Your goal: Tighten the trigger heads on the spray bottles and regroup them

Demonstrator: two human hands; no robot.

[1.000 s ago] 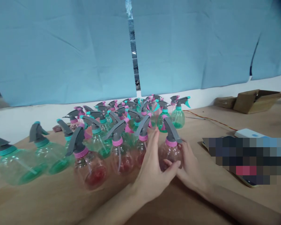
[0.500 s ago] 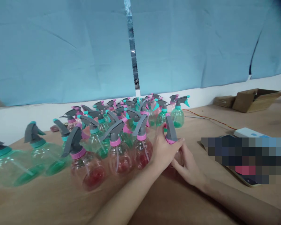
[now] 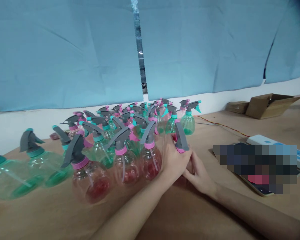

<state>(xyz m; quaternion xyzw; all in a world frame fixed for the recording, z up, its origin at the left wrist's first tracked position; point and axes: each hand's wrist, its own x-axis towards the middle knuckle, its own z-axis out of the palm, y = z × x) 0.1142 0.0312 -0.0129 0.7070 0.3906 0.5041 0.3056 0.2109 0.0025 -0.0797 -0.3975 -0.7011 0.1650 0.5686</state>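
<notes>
The pink spray bottle (image 3: 182,146) is standing upright on the counter (image 3: 215,213) at the right front corner of the bottle cluster, its long axis vertical and its grey trigger head poking up between both hands. The left hand (image 3: 173,160) is wrapping its grip around the neck and collar from the cluster side. The right hand (image 3: 200,173) is pressing its grip against the body lower down, on the open side. Just left, 1 neighbouring pink bottle (image 3: 151,160) is nearly touching the left hand's knuckles.
</notes>
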